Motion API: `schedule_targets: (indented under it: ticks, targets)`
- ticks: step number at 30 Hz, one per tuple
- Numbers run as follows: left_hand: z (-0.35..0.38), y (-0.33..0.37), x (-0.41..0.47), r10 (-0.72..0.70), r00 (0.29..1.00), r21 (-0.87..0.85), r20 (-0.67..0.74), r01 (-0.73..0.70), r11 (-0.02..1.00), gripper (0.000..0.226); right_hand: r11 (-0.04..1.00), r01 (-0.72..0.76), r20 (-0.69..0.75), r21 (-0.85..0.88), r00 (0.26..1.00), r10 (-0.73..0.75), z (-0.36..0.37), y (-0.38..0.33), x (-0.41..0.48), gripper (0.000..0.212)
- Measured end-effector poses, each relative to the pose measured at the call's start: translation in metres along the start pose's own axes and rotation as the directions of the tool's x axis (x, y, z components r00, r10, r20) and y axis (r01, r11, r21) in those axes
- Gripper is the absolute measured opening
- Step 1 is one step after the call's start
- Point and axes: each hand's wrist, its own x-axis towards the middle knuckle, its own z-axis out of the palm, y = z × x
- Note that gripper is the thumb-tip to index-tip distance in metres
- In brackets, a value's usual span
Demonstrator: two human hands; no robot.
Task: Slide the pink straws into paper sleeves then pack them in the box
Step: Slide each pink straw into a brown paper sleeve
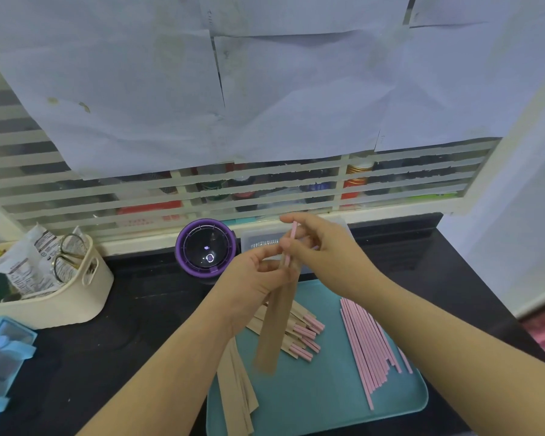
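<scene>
My left hand [252, 278] pinches the top of a brown paper sleeve [272, 328] that hangs down over the teal tray [321, 401]. My right hand [321, 250] pinches a pink straw [290, 243] whose lower end sits in the sleeve's mouth; its upper end sticks out above my fingers. Loose pink straws [370, 341] lie in a row on the tray's right side. Several sleeved straws [299, 335] are piled at the tray's middle. Empty sleeves [236, 391] lie over the tray's left edge. A clear plastic box [265, 240] stands behind my hands, partly hidden.
A purple round device [205, 247] stands on the black counter behind the tray. A cream basket [76, 294] with scissors and packets is at the left. Blue containers [0, 357] sit at the near left edge. A slatted window panel runs along the back.
</scene>
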Motion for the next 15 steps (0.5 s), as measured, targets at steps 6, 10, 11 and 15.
schedule_targets:
  ticks: [6,10,11,15]
  targets:
    - [-0.001,-0.002,-0.002,0.008,1.0,-0.028,0.008,-0.008,1.0,0.031,0.98,0.049,0.323,-0.191,0.946,0.016,-0.009,0.002,-0.005,0.045]
    - [-0.003,-0.011,0.001,-0.012,0.999,-0.031,-0.043,0.01,0.999,0.036,0.98,-0.104,0.21,-0.167,0.968,0.138,-0.026,0.031,-0.009,0.046]
    - [-0.004,-0.015,0.001,-0.023,0.998,-0.038,-0.063,0.021,0.999,0.038,0.966,-0.154,0.207,-0.21,0.958,0.197,-0.029,0.046,-0.01,0.041]
    - [-0.009,-0.029,0.003,-0.104,0.986,-0.19,-0.128,0.079,0.979,0.036,0.779,-0.352,0.281,-0.519,0.791,0.544,-0.022,0.119,-0.028,0.027]
